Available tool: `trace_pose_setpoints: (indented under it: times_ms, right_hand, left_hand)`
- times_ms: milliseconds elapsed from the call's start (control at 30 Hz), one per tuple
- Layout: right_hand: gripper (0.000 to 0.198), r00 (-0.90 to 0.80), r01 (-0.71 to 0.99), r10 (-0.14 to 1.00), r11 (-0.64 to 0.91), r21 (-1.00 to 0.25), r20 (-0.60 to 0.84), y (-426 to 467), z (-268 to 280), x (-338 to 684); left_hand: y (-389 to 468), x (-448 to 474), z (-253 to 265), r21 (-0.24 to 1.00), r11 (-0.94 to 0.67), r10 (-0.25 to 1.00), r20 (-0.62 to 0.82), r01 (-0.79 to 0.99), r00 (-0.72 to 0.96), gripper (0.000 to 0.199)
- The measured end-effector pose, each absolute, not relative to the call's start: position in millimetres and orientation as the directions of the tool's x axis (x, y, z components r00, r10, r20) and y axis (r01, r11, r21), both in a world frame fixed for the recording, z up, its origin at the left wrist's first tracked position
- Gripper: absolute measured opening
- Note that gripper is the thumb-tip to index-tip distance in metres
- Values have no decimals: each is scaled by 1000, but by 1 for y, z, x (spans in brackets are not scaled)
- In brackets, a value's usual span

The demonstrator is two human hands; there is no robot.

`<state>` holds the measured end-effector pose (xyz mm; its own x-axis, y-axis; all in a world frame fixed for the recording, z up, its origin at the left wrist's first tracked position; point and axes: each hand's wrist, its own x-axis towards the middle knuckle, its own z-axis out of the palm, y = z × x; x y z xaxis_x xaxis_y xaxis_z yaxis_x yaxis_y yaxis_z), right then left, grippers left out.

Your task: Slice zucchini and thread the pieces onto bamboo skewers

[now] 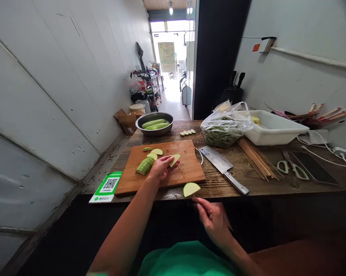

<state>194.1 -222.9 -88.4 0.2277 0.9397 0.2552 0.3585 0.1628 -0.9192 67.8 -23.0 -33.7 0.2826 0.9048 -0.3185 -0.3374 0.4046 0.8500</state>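
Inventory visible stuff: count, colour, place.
Table: 1, brown, centre
Cutting board: 1, brown, table
Slice stack: 1, green, board
Loose slices: about 3, pale, board
Lifted slices: 2, pale, by hands
Skewer: 1, tan, right hand
Bowl: 1, grey, behind board
Whole vegetables: 2 visible, green, bowl
Slice row: 4, pale, beside bowl
Bag: 1, clear, behind cleaver
Bin: 1, white, beside bag
Skewer bundle: 1, tan, before bin
Cleaver: 1, silver, board's right
Scissors: 1, green-handled, beside bundle
QR card: 1, green, board's left
Cart: 1, grey, background
Left hand: 1, bare, over board
Right hand: 1, bare, table's front
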Motion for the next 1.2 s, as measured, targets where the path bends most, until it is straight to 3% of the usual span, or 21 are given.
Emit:
trace_pose_setpoints:
  times_ms: [167,267,300,367,433,600,700,767,967,1200]
  right_hand:
    - [35,244,382,939,137,-914,242,-223,-87,198]
    - [35,265,387,929,143,-911,258,-223,-87,200]
    - [36,270,387,927,144,-911,261,-223,-87,200]
    - [36,270,385,927,145,-911,261,-222,-87,201]
    - [35,264,381,929,146,-913,259,-222,-88,201]
    - [35,257,367,933,148,-918,253,-220,-92,202]
    - [35,254,350,936,145,-926,243,-219,-95,199]
    - [35,249,339,939,146,-930,238,-218,-96,196]
    - [35,240,336,941,149,-930,238,-216,-95,188]
    - [36,239,341,944,137,-930,226,-218,-95,185]
  left_hand:
    - [-23,67,-37,902,363,912,-293,-233,286,19]
    - [-20,66,-44,996,48,984,-61,77,168,24]
    - [-19,65,-46,963,-101,985,61,251,162,23]
    - [-18,65,-45,776,-338,940,248,533,235,18]
    - [-18,60,-39,628,-443,896,327,640,300,18]
    - [-20,2,-13,529,-379,888,439,759,137,34]
    - [-23,-44,-15,424,-207,947,312,882,73,56]
    - [-27,-63,-25,435,-171,973,215,884,83,60]
    - [-40,-63,-48,546,-224,963,250,807,98,53]
    - [-49,-51,-54,404,-245,915,396,881,73,35]
